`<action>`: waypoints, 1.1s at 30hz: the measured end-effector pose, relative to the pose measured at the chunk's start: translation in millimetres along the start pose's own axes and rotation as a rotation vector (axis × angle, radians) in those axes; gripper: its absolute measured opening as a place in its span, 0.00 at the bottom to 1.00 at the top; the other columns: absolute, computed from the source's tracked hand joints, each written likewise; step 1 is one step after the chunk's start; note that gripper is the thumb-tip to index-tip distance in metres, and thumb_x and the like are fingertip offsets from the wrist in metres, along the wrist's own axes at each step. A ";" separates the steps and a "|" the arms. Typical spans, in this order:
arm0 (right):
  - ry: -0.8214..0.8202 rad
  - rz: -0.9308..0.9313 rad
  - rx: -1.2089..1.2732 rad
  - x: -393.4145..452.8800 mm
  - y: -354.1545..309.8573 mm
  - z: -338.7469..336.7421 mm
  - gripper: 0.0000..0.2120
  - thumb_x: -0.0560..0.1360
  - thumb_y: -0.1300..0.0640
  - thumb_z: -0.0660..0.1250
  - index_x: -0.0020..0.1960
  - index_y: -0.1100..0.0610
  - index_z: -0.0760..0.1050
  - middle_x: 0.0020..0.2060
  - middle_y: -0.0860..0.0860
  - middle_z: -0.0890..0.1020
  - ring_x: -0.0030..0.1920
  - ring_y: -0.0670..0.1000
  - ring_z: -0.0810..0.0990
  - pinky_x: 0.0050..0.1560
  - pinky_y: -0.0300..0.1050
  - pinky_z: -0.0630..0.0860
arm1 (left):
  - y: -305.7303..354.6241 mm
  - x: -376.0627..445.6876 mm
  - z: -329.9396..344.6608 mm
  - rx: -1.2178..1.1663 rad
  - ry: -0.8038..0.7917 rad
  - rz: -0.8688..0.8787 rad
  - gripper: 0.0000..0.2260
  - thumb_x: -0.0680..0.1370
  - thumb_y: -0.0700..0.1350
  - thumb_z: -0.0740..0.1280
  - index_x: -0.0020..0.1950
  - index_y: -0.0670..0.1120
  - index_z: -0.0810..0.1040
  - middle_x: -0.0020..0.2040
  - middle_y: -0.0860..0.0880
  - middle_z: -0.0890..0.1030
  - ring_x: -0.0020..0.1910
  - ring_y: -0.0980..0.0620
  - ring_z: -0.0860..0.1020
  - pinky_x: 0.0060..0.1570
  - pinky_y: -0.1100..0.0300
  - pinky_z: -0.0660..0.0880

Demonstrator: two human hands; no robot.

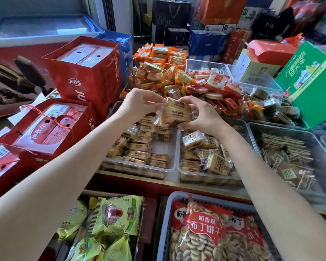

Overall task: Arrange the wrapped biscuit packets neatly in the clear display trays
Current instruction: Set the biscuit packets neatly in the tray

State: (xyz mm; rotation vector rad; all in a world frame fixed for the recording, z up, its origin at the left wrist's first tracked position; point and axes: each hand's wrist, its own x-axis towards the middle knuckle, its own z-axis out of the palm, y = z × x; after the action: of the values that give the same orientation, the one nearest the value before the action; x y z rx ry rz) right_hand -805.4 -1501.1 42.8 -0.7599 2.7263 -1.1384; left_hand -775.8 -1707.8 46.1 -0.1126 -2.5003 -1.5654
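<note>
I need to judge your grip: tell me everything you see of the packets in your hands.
The held packets are a small stack of pale rectangular biscuits in clear crinkly wrappers with dark print. They are tilted, raised above the left clear tray. The left hand pinches the wrapper edge; the right hand grips the other side.

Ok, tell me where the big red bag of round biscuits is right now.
In the head view the red bag of round biscuits lies at lower right, in a white basket, nearer the person than the clear trays, right of the green packets.
</note>
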 end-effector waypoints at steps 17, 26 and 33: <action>-0.067 0.108 0.084 -8.3 17.7 -17.3 0.31 0.65 0.59 0.78 0.65 0.49 0.71 0.53 0.48 0.78 0.53 0.49 0.78 0.58 0.44 0.75 | -1.0 9.2 -34.5 0.187 -0.071 0.017 0.05 0.72 0.40 0.72 0.48 0.44 0.82 0.43 0.48 0.83 0.42 0.54 0.81 0.52 0.56 0.79; -0.177 0.081 0.246 -2.2 3.1 -18.0 0.31 0.66 0.58 0.77 0.66 0.48 0.71 0.55 0.50 0.79 0.55 0.50 0.79 0.58 0.43 0.76 | 0.5 8.9 -6.6 0.376 -0.103 0.166 0.04 0.73 0.41 0.72 0.45 0.41 0.81 0.40 0.50 0.81 0.39 0.54 0.79 0.44 0.64 0.74; -0.237 0.120 0.426 -7.7 6.9 -19.3 0.32 0.62 0.54 0.75 0.65 0.47 0.71 0.54 0.53 0.83 0.55 0.51 0.81 0.58 0.46 0.77 | -4.3 10.2 -16.6 0.085 -0.166 0.035 0.03 0.73 0.36 0.70 0.45 0.37 0.80 0.34 0.52 0.81 0.31 0.60 0.80 0.36 0.66 0.79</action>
State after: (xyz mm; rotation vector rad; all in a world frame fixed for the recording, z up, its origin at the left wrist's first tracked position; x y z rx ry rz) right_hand -806.6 -1480.9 51.1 -0.6127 2.1967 -1.4288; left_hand -784.6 -1724.9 51.3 -0.2833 -2.6706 -1.4897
